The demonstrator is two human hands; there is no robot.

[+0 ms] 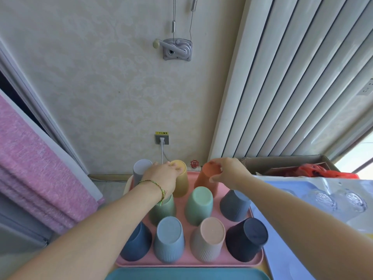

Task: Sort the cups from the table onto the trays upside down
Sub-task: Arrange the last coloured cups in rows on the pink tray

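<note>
1. Pink plastic forms the tray (189, 263) on which the cups stand upside down, bases up, in rows.
2. In the far row, the left hand (161, 174) rests over the base of a yellow cup (180, 179), fingers curled down around its top edge and touching it; whether they grip tightly cannot be told.
3. The right hand (230, 172) holds an orange cup (206, 176) beside it, fingertips pinched on the base rim and thumb against the side wall.
4. A pale grey cup (141, 170) stands at the far left end of that row, just beside the left hand.
5. The middle row has a green cup (163, 210) partly hidden under the left wrist, a second green cup (198, 205) and a slate-grey cup (235, 205).
6. The nearest row holds a dark blue cup (137, 243), a light blue cup (169, 241), a beige cup (209, 239) and a navy cup (247, 238); the two outer ones lean outward.
7. A teal tray (187, 274) lies at the near edge, just in front of the pink one.
8. To the right, a pale blue tray (282, 188) lies beside clear glass cups (341, 201) wrapped in plastic.
9. Behind them sits a cardboard box (282, 164) with a red bag (327, 171) inside.
10. A thin cord bracelet (156, 185) circles the left wrist.
</note>
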